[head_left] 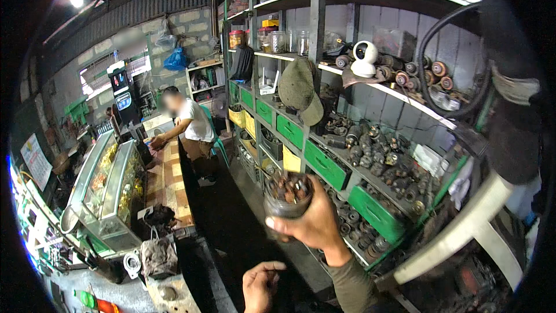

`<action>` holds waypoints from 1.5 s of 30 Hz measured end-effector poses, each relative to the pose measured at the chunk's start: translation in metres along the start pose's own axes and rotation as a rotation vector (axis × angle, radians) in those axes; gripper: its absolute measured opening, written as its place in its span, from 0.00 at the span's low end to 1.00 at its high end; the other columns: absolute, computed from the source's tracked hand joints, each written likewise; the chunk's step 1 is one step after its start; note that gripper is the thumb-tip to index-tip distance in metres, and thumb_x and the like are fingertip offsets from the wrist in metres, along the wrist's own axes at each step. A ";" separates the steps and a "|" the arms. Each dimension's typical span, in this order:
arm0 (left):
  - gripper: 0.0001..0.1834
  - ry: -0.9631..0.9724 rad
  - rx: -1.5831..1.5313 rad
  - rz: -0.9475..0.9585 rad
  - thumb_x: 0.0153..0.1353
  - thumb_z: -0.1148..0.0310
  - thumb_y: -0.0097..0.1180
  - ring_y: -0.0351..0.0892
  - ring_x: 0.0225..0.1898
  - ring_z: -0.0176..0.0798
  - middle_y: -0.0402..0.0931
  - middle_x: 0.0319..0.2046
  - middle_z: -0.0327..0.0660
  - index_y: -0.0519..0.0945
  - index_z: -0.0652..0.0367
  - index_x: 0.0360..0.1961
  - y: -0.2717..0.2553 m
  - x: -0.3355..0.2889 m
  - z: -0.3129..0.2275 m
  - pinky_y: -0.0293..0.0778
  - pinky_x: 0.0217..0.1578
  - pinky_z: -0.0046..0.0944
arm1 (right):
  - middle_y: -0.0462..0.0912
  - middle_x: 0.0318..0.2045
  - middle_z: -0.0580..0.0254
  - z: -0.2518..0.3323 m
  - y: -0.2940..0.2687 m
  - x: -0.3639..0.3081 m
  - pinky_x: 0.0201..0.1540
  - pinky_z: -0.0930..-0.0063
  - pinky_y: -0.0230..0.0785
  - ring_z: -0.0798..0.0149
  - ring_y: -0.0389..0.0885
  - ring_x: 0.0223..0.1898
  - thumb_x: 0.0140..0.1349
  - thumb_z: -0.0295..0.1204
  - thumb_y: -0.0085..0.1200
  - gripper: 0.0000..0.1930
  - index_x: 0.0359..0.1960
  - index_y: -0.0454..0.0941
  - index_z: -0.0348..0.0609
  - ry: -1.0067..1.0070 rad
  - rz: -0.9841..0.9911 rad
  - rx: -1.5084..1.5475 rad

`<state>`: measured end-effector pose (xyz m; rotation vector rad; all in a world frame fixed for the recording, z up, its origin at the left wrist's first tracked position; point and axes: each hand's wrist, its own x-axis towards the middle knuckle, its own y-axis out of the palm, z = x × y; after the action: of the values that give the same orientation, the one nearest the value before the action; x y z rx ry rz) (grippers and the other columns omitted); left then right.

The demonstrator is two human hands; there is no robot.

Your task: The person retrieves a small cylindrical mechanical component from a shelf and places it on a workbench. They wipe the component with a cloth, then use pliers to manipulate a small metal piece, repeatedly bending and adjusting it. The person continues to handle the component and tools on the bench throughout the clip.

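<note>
My right hand (315, 226) is wrapped around a clear, grimy jar (285, 207), with the thumb across its near side. Small dark and copper-coloured metal parts (289, 186) fill the jar to its mouth, and no lid is on it. Below and to the left of the jar, my left hand (262, 287) is apart from it. Its index finger is stretched out and the other fingers are partly curled; nothing shows in it.
Shelves with green drawers (324, 165) and greasy motor parts (376, 150) line the right side. A white plastic chair (452, 243) stands at the right. On the left are a glass display case (110, 191) and a wooden counter (171, 182), where another person (197, 122) leans.
</note>
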<state>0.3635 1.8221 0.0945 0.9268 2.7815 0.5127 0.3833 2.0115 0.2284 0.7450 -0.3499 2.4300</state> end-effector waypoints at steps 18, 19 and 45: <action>0.22 0.038 -0.034 0.210 0.69 0.70 0.43 0.62 0.21 0.22 0.72 0.23 0.27 0.88 0.67 0.49 0.017 0.386 -0.028 0.57 0.22 0.27 | 0.90 0.44 0.41 -0.143 -0.019 0.575 0.53 0.55 0.82 0.44 0.91 0.47 0.38 0.47 0.82 0.33 0.43 0.87 0.35 -0.021 -0.320 -0.438; 0.21 0.143 0.073 0.201 0.70 0.68 0.44 0.62 0.21 0.23 0.73 0.24 0.28 0.88 0.68 0.47 0.012 0.401 -0.024 0.57 0.22 0.29 | 0.90 0.45 0.40 -0.151 -0.020 0.601 0.54 0.54 0.82 0.42 0.91 0.49 0.38 0.49 0.82 0.35 0.44 0.87 0.35 -0.022 -0.420 -0.514; 0.25 -0.143 0.069 0.111 0.73 0.53 0.49 0.66 0.25 0.23 0.77 0.26 0.28 0.90 0.62 0.46 -0.111 0.540 -0.016 0.59 0.27 0.29 | 0.82 0.58 0.31 -0.278 -0.093 0.750 0.63 0.51 0.78 0.38 0.83 0.61 0.46 0.51 0.84 0.49 0.60 0.75 0.23 0.068 -0.746 -1.013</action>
<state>-0.1305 2.0624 0.0425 1.0922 2.6458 0.3531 -0.1948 2.5283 0.4450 0.2401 -0.9636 1.3052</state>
